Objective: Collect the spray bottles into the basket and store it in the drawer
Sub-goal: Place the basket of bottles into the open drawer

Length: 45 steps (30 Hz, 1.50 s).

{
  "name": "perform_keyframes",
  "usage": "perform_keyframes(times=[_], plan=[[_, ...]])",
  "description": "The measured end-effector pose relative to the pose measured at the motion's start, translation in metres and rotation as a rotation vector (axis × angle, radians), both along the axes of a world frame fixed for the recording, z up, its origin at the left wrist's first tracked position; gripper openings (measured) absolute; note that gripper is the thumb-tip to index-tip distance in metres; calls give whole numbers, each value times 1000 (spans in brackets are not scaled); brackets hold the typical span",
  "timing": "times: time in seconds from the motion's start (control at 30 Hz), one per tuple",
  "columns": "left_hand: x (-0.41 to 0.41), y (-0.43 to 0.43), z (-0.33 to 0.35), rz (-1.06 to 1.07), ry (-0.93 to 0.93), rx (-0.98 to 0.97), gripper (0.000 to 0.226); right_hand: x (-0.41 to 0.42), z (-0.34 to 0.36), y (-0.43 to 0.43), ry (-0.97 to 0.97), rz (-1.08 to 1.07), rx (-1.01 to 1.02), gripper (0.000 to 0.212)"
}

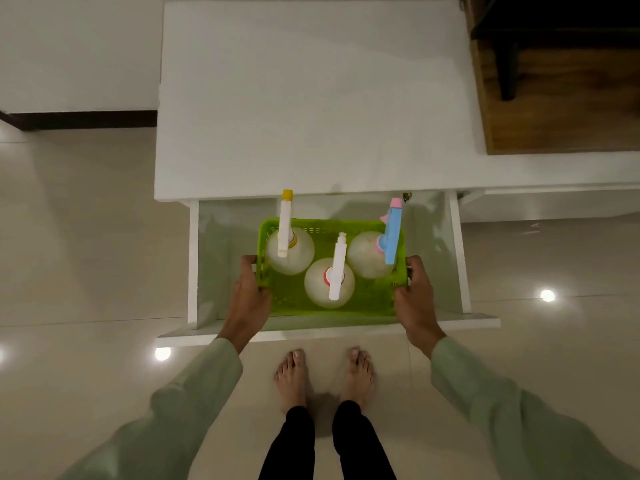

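A bright green plastic basket (pixel 367 301) sits inside the pulled-out white drawer (pixel 460 258). Three pale round spray bottles stand upright in it: one with a yellow-tipped white sprayer (pixel 286 226) at the back left, one with a white sprayer and red collar (pixel 335 271) in the front middle, one with a blue and pink sprayer (pixel 392 233) at the back right. My left hand (pixel 250 289) grips the basket's left rim. My right hand (pixel 415 292) grips its right rim.
The drawer belongs to a white cabinet whose flat top (pixel 311 98) fills the upper middle. A dark wooden piece of furniture (pixel 561 98) stands at the upper right. Glossy tiled floor (pixel 86 254) lies around; my bare feet (pixel 325 375) stand just before the drawer front.
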State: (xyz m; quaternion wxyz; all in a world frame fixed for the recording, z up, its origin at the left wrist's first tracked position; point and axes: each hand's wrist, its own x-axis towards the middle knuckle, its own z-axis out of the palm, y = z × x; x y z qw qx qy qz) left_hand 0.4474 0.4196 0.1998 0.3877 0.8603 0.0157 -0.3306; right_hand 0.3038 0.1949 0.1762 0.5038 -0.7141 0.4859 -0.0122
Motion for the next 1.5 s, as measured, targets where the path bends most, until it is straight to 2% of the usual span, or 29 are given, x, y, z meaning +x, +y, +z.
perform_keyframes(times=[0.27,0.4,0.57,0.73,0.83,0.97,1.17,1.23,1.3,1.4,1.5], plan=[[5,-9,-53,-44,-3,71,38,17,-37,-11,44,35,-1,37],[7,-7,-76,-84,41,85,40,29,-56,-16,65,61,-23,37],[11,-4,-107,-130,79,227,35,33,-84,-16,115,78,17,38],[11,0,-133,-145,118,268,31,33,-108,-17,166,113,44,37],[14,-1,-143,-163,138,271,30,34,-119,-19,218,124,55,32],[15,-2,-153,-178,148,273,26,32,-129,-19,258,135,14,8],[15,0,-155,-243,161,263,39,32,-134,-21,300,179,57,10],[15,-1,-153,-240,181,262,38,33,-133,-21,350,204,88,15],[15,-3,-146,-204,207,260,42,34,-127,-22,397,218,145,32],[15,-6,-121,-101,241,235,68,33,-105,-25,411,143,239,60],[7,1,-81,-71,128,207,68,21,-64,-25,377,136,179,65]])
